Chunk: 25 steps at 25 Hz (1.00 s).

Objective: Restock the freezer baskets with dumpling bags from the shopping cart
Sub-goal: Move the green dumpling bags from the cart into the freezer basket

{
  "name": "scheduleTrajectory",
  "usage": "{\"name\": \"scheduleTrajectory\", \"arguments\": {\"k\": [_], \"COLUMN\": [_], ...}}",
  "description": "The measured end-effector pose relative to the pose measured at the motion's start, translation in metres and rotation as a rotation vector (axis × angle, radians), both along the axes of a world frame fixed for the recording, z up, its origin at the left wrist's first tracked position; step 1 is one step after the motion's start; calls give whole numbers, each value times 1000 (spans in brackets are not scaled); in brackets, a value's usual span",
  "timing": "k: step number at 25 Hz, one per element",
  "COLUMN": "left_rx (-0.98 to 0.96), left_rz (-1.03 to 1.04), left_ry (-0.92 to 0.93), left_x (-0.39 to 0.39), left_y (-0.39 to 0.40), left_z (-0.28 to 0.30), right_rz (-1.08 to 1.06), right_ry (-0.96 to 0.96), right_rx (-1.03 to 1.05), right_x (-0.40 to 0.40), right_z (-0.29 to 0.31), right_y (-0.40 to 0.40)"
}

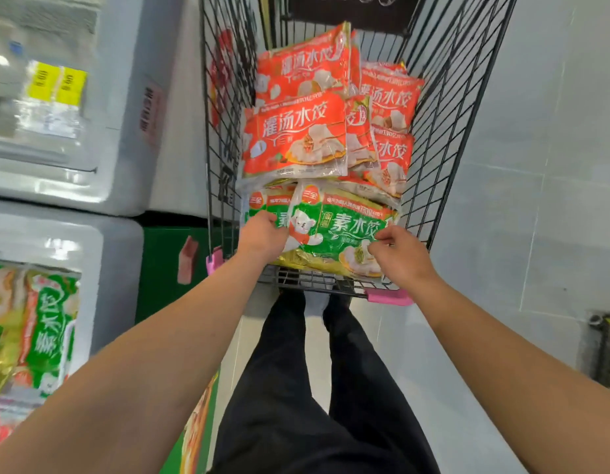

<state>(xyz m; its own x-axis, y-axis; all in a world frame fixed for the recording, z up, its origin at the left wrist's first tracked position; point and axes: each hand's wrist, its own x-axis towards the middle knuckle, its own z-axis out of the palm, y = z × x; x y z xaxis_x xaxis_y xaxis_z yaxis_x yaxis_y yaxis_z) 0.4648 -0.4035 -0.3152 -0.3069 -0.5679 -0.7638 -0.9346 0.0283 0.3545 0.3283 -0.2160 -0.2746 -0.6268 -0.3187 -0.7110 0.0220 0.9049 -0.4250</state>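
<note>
A black wire shopping cart (443,107) stands in front of me, filled with dumpling bags. Several orange bags (296,135) lie stacked toward the far end. A green dumpling bag (341,230) lies on top at the near end, with another green bag (259,203) partly under it on the left. My left hand (261,236) grips the top green bag's left edge. My right hand (401,254) pinches its right edge. Both forearms reach over the cart's near rim.
White chest freezers (126,107) run along the left; the near freezer (74,302) holds green dumpling bags (47,336) behind its glass. Pink clips (387,297) sit on the cart's near rim. Grey tiled floor lies to the right. My legs stand behind the cart.
</note>
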Motion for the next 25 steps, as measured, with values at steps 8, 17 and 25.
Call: {"name": "scheduleTrajectory", "arguments": {"k": [8,17,25], "left_rx": [-5,-186,-53], "left_rz": [-138,-49,92], "left_ry": [-61,-112,-13], "left_x": [-23,12,19], "left_y": [-12,-31,-33], "left_z": [-53,-39,-33], "right_rz": [-103,-417,-606], "right_ry": [-76,-162,-49], "right_rx": [123,125,-47], "right_x": [4,-4,0], "right_z": [-44,-94,-71], "right_y": [-4,-35,-20]}}
